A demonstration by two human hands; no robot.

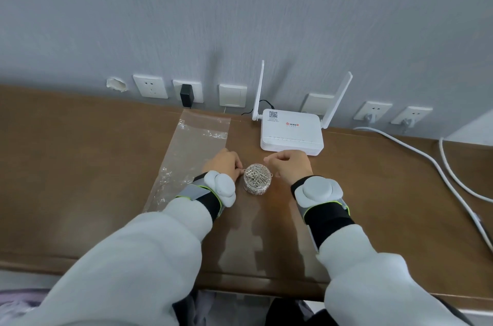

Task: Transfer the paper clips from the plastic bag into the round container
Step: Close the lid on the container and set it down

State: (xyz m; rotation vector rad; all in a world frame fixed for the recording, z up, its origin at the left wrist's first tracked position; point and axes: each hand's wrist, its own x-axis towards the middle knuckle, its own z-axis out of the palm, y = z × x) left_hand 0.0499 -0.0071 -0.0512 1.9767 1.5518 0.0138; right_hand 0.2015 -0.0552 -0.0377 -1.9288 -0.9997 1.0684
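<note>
Silver paper clips (257, 175), clear plastic bag (196, 149), brown table (80, 165).

A white router (291, 130) with two antennas sits on a brown surface (80, 165) by a grey wall (240, 5) lined with sockets (151, 86); white cables (437, 165) trail right.

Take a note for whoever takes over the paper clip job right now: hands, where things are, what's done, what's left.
Left hand pinches what looks like a paper clip at the rim of the round container.
Right hand curled beside it; contents hidden.
Plastic bag lies flat on the table, left of the container, seemingly almost empty.
Done: container heaped with clips.
Left: drop this clip, check bag for strays.
</note>
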